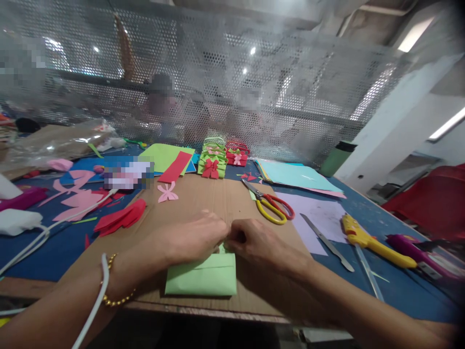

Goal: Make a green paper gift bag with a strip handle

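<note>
A light green folded paper pouch (203, 280) lies on the brown cardboard near the table's front edge. My left hand (198, 235) is closed at the pouch's far edge, its fingertips pinching where a small bit of light green paper shows. Against it, my right hand (254, 241) is closed too, thumb and fingers pressed together at the same spot. The two hands meet and hide most of what they pinch. A pink paper bow (167, 192) and the red-and-yellow-handled scissors (271, 203) lie beyond my hands.
Small green paper bags (212, 160) and red ones (237, 154) stand at the back. Right are stacked paper sheets (301, 175), a metal knife (327, 242) and a yellow glue gun (378, 245). Left lie red paper pieces (121, 218), a phone and a white cable (47, 232).
</note>
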{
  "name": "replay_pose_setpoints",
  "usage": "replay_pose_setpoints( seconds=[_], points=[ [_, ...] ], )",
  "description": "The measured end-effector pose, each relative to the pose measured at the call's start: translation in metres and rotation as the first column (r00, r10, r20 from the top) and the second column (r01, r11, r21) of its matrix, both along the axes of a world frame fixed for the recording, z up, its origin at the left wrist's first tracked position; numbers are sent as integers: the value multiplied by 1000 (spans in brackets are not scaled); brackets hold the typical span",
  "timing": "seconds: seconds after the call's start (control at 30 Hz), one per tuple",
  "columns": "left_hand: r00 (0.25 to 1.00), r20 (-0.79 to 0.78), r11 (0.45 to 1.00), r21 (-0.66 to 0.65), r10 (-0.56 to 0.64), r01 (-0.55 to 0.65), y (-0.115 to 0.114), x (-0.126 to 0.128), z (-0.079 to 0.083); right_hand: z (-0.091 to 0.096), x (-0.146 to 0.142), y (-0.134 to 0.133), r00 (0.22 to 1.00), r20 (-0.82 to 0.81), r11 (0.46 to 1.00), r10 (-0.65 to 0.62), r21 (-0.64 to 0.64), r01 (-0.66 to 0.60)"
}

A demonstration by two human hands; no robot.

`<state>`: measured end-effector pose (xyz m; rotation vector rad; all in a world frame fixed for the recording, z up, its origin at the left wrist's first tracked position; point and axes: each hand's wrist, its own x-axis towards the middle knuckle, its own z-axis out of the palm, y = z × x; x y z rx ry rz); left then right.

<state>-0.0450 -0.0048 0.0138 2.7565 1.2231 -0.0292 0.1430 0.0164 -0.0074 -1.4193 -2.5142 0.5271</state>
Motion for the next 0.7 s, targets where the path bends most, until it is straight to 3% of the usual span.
replay_pose_setpoints(
  seconds=[0.17,0.23,0.37,0.43,0.7],
  points=[
    [999,13,998,-45,34,-33,-4,1,9,16,6,-2,996,-83,999,28,19,-27],
    [999,24,997,-70,41,-39,-6,0,11,22,14,-6,992,-112,995,62,82,-53],
    [998,54,996,-83,31,-26,-6,-1,9,21,31,-17,948,-31,921,316,251,-298],
    [999,36,997,-66,35,-32,-5,-1,8,16,34,-22,918,52,878,394,273,-393],
    [996,79,996,-90,36,-29,-1,-5,1,15,24,-32,918,53,874,394,289,-391]
  ],
)
